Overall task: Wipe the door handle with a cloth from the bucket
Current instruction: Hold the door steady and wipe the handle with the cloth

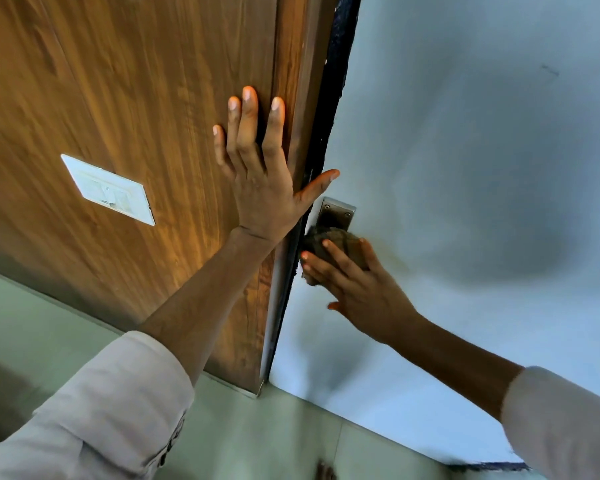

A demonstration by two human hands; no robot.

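The door handle's metal plate (336, 213) with screws is fixed to the pale blue door (465, 168), near its left edge. A brownish cloth (329, 242) covers the handle just below the plate; the lever itself is hidden under it. My right hand (357, 289) presses the cloth against the handle, fingers spread over it. My left hand (260, 168) lies flat and open against the wooden panel (136, 98) beside the door's edge, thumb pointing toward the door. The bucket is out of view.
A white switch plate (108, 190) sits on the wooden panel to the left. A dark gap (329, 116) runs between panel and door. Pale green floor tiles (257, 427) lie below, and a bare foot's toes (325, 471) show at the bottom edge.
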